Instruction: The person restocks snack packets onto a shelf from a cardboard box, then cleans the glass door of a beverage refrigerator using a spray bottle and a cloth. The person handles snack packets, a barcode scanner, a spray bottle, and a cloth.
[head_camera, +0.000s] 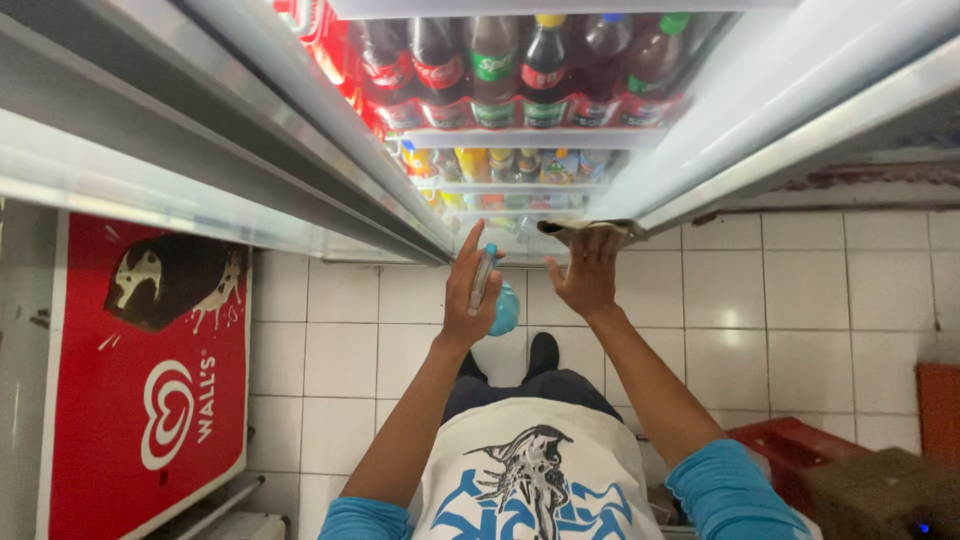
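My left hand (470, 290) grips a small spray bottle (497, 300) with a blue-green body and a clear head, held low in front of the glass-door fridge (520, 190). My right hand (588, 272) presses a brownish cloth (590, 228) against the lower edge of the fridge door frame. Rows of soft-drink bottles (520, 70) with red, green and yellow caps fill the upper shelf; smaller bottles (500, 162) stand on the shelf below.
A red ice-cream freezer chest (150, 380) stands at the left. The floor is white tile (780, 300). A red crate (790, 450) and a brown box (880, 490) sit at the lower right. My shoe (543, 352) is below the hands.
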